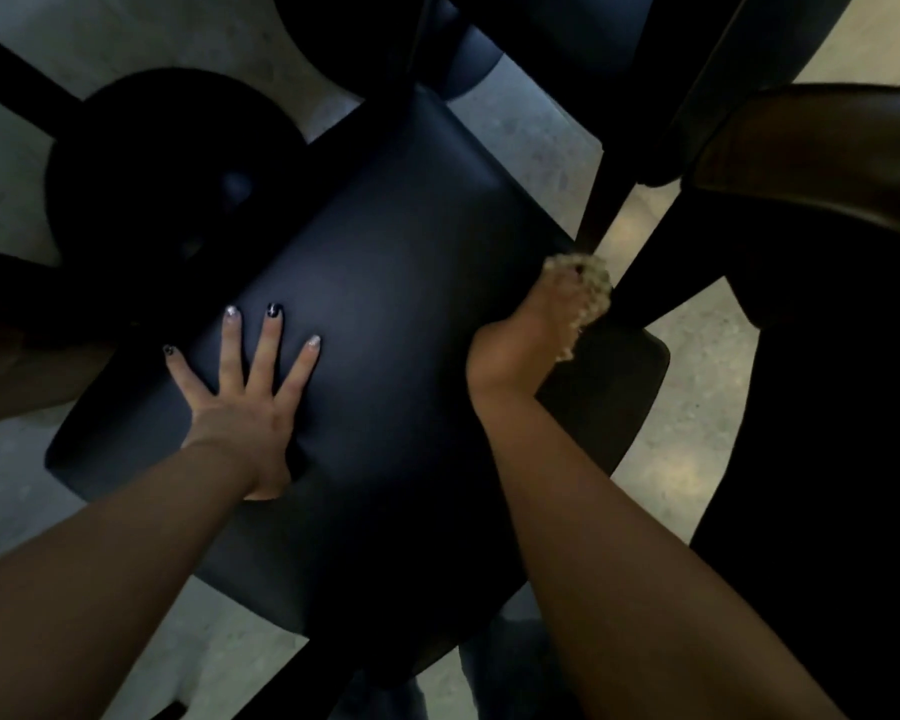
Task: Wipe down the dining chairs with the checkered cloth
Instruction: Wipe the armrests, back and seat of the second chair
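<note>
Vinyl seat: dark chair (385, 283) pad looks smooth and firm to us, likely slick; we judge it heavy enough to stay put under a bracing palm.
Cloth (585, 298): soft, light, bunches easily; best held wadded in the fist.
Left hand (240, 392): fingers spread flat, pressing the seat.
Right hand (531, 330): curled round the cloth, at the seat's far right edge beside a dark leg, well apart from our left.

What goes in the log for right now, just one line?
left hand flat on chair seat | right hand grips cloth at seat's edge
</note>
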